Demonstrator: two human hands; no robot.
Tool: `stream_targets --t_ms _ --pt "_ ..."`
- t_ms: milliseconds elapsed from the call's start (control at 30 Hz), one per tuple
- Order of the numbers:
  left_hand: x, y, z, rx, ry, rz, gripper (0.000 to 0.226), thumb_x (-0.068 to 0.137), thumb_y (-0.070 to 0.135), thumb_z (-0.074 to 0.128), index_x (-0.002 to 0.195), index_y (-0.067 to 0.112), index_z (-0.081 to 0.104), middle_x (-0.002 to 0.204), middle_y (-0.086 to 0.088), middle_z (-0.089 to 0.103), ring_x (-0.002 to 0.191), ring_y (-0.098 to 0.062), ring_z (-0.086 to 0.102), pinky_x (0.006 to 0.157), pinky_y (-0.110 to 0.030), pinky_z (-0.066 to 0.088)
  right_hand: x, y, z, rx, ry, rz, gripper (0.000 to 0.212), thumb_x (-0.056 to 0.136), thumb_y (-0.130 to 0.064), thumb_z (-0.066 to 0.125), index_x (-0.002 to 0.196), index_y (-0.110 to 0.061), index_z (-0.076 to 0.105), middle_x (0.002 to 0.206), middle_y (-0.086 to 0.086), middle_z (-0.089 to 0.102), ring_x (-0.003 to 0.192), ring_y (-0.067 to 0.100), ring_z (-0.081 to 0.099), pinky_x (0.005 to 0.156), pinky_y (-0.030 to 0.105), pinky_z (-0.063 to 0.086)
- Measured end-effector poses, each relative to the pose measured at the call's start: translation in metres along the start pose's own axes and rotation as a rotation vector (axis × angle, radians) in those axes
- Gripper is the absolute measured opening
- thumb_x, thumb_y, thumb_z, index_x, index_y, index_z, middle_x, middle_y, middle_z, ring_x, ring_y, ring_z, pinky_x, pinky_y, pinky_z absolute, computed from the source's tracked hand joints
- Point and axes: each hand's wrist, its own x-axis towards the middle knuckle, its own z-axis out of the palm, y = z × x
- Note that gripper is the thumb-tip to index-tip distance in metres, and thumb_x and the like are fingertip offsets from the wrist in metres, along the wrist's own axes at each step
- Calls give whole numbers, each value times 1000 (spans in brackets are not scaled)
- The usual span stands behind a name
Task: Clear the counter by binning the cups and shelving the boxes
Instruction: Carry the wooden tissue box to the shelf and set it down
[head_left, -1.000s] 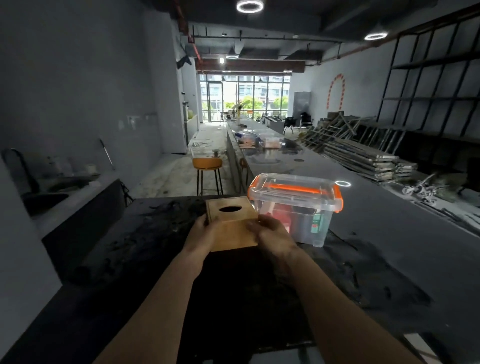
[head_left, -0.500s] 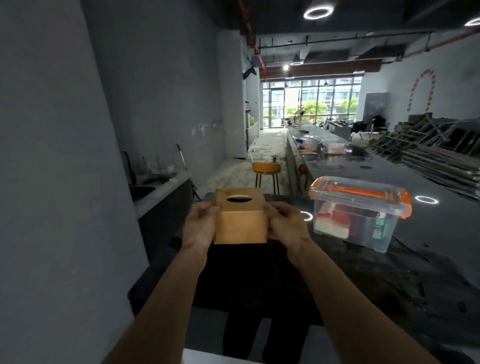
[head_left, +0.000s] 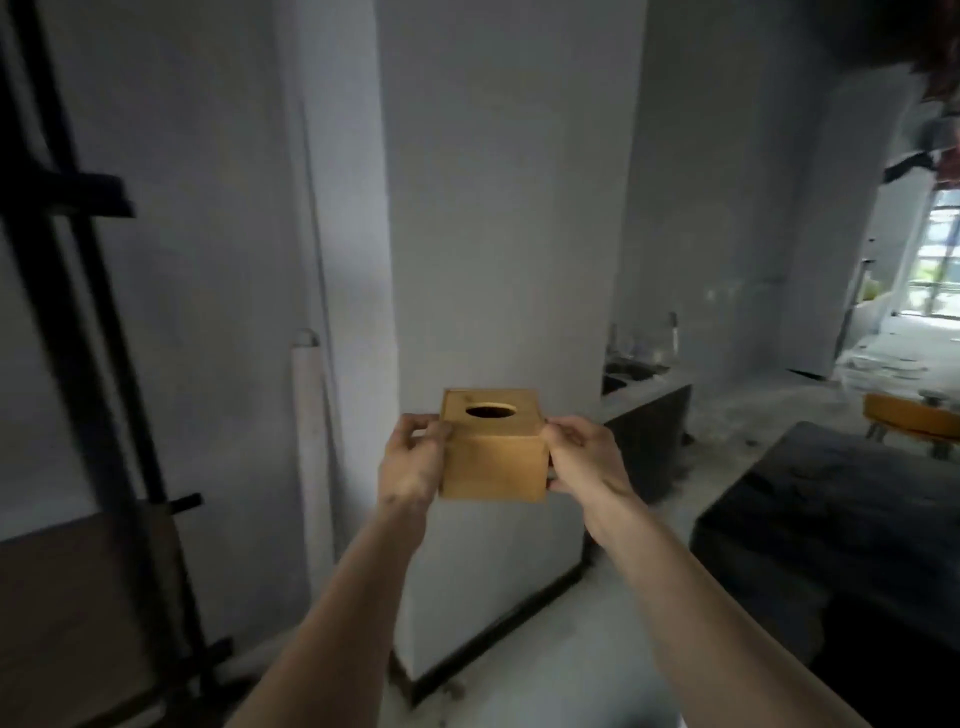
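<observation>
Hands shared the load: left hand (head_left: 410, 462) and right hand (head_left: 582, 457) clasped opposite sides of the square tan wooden tissue box (head_left: 492, 447), held upright in mid-air, away from the dark desk (head_left: 841, 499), presumably for shelving.

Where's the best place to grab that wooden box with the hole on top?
Grab the wooden box by its two flat side walls, one hand from each side, as the left hand and right hand do now. That probably keeps it upright, hole up.
</observation>
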Motion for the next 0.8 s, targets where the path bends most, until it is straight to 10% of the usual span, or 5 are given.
stream_targets --t_ms 200,800 --pt "-7 -24 -210 65 262 -40 24 84 44 58 103 30 63 117 -7 65 107 -33 62 98 -53 54 -61 -6 199 44 -227 4 34 70 -45 57 92 -23 71 102 6 77 94 31 75 83 56 64" --pt "23 -101 -541 116 698 -121 14 95 33 57 107 33 63 111 -2 69 102 -27 66 94 -54 57 -148 -22 554 -1 -712 -71 27 100 -27 62 125 -16 64 113 0 66 101 18 64 97 45 60"
